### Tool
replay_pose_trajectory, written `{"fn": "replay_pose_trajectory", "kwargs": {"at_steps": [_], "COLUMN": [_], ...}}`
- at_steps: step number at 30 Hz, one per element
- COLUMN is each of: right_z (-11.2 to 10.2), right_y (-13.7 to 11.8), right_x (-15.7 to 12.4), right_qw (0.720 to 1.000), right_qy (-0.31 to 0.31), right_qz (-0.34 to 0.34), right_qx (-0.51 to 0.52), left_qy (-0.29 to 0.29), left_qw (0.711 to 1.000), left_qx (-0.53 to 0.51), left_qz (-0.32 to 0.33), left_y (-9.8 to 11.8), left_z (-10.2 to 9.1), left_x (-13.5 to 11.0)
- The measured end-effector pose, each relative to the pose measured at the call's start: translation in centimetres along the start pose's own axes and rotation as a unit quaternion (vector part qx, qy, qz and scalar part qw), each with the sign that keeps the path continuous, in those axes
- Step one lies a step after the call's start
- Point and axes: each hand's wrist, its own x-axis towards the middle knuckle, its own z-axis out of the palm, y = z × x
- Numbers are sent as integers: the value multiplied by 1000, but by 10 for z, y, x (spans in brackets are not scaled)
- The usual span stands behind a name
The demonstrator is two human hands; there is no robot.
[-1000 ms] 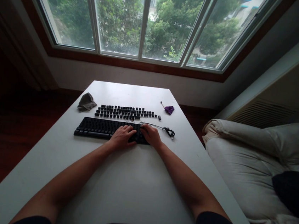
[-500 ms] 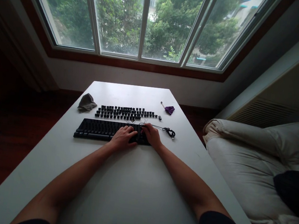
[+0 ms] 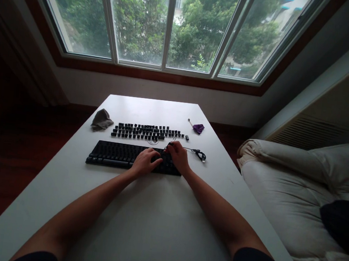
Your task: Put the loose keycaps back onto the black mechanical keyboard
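A black keyboard point(image 3: 112, 155) lies across the middle of the white table point(image 3: 140, 218). My left hand point(image 3: 145, 163) rests on its right half with fingers curled down onto the keys. My right hand point(image 3: 177, 155) sits on the keyboard's right end, fingers bent and pinched at its far edge, where a thin black cable point(image 3: 197, 153) starts; what they pinch is too small to make out. Rows of loose black keycaps point(image 3: 145, 131) lie just behind the keyboard.
A grey cloth point(image 3: 101, 119) lies at the back left of the table, a purple brush-like item point(image 3: 197, 127) at the back right, a small black piece point(image 3: 186, 137) beside the keycaps. A white cushioned seat point(image 3: 293, 188) stands right of the table. Windows are behind.
The keyboard has slid slightly toward me and to the right with both hands on it. My right hand has lifted a little at the keyboard's far right corner.
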Motion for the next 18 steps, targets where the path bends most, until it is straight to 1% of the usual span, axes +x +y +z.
{"fn": "replay_pose_trajectory", "kwargs": {"at_steps": [2,4,6,10,12,15,18], "right_z": [2,4,6,8,9,11,11], "right_y": [-4,-7,-9,-9,-9,-8,-8], "right_x": [-2,-4,-5,-5,-5,-5,-7], "right_qw": [1000,1000,999,1000,1000,1000,1000], "right_qy": [-14,-28,-29,-15,-14,-17,-16], "right_qz": [0,-4,-11,-20,-20,-13,-10], "right_qx": [4,12,13,10,18,23,6], "left_qy": [24,44,55,37,37,53,49], "left_qw": [998,993,988,976,973,972,972], "left_qx": [-56,-99,-136,-206,-221,-221,-224], "left_qz": [-29,-44,-54,-66,-62,-59,-59], "left_y": [-3,-6,-9,-12,-10,-8,-8], "left_z": [1,1,2,3,4,3,3], "left_x": [2,4,6,6,6,5,4]}}
